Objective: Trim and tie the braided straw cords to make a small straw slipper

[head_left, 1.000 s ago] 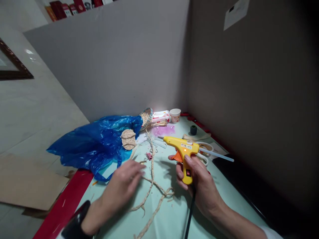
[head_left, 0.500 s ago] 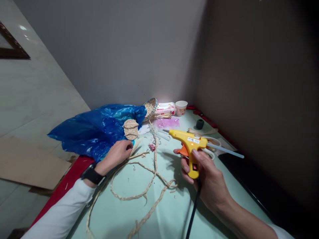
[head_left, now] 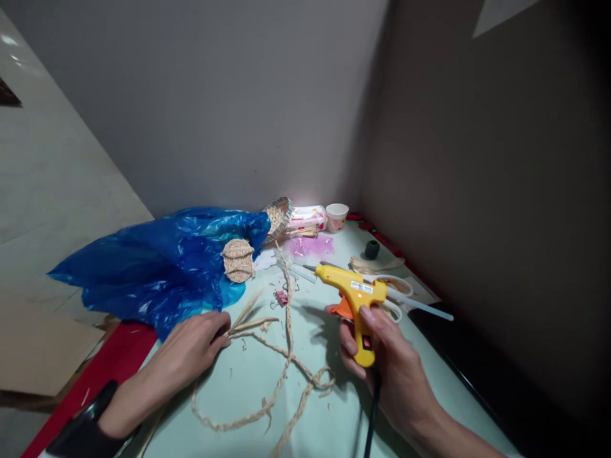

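Note:
In my right hand [head_left: 391, 362] is a yellow hot glue gun [head_left: 356, 296], its nozzle pointing left and a clear glue stick [head_left: 422, 304] sticking out of the back. My index finger rests by its orange trigger. My left hand [head_left: 203, 340] is pinched on the loose strand ends of a braided straw rope [head_left: 287, 305] at the table's left side. The rope winds in loops across the pale green tabletop between both hands. Beyond my left hand a small woven straw piece [head_left: 238, 261] lies against a blue plastic bag [head_left: 157, 261].
A pink binder clip [head_left: 280, 298] lies by the rope. Farther back are a woven basket [head_left: 279, 215], a paper cup [head_left: 337, 217], a tissue pack [head_left: 308, 218] and a dark roll [head_left: 372, 249]. White-handled scissors [head_left: 396, 283] lie behind the glue gun. Grey walls border the table.
My left hand has come back toward me and left, drawing the strand ends along. The glue gun stays in my right hand. The whole view has shifted slightly.

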Demonstrator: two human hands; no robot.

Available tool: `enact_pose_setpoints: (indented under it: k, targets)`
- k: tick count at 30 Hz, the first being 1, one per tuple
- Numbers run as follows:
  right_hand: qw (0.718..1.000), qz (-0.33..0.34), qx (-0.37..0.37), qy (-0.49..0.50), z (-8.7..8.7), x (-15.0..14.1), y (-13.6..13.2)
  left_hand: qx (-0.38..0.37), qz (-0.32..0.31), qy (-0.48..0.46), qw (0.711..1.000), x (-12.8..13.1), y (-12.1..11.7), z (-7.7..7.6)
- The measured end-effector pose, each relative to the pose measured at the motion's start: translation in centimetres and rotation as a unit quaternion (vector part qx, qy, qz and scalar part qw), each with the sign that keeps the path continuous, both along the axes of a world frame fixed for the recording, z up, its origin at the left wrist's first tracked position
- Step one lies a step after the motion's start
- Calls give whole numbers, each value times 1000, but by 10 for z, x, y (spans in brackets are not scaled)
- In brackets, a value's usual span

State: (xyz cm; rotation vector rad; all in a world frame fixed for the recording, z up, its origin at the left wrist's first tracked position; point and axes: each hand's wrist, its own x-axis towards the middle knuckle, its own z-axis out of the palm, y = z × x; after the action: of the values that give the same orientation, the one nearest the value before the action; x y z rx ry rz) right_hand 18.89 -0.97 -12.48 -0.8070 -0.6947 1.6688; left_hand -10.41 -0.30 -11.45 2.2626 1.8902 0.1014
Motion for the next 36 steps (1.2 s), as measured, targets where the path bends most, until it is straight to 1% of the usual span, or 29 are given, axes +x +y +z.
enact_pose_setpoints:
  k: [2,4,8,11,13,15,18,20,23,25,27,29,33,36]
  targets:
    - [1000,4,4,-3,-1,0,0,12,2,-11,1000,-1,2,1]
    - [1000,1,3,-5,-2,0,1,27,16,-24,999,-6,7,7]
    - [1000,-9,-3,-1,-2,0,0,70,75,-38,994,-29,24,22]
    - [1000,-12,-1,1,-1,0,1,97,105,-8,990,-38,36,30]
    - [1000,-13,0,5,0,1,1,100,109,30,989,-35,40,33]
    - [1000,-16,-2,11,1,2,2,111,113,70,985,-23,43,37]
    - [1000,-19,-2,17,2,3,4,136,104,102,980,7,49,43]
    - [1000,-24,2,19,2,3,5,129,58,88,986,30,58,45]
    - [999,-34,5,22,3,3,6,72,-28,55,996,64,74,42]
    - [999,-36,10,30,4,4,6,29,-68,45,996,79,79,37]
    - [999,-34,14,37,4,5,5,-11,-95,38,995,88,77,33]
    - [999,-29,19,42,4,6,4,-44,-112,33,992,89,68,31]
    - [999,-22,18,43,4,5,4,-91,-122,30,988,81,38,30]
    - [998,-24,17,48,5,5,3,-109,-118,10,987,76,14,22]
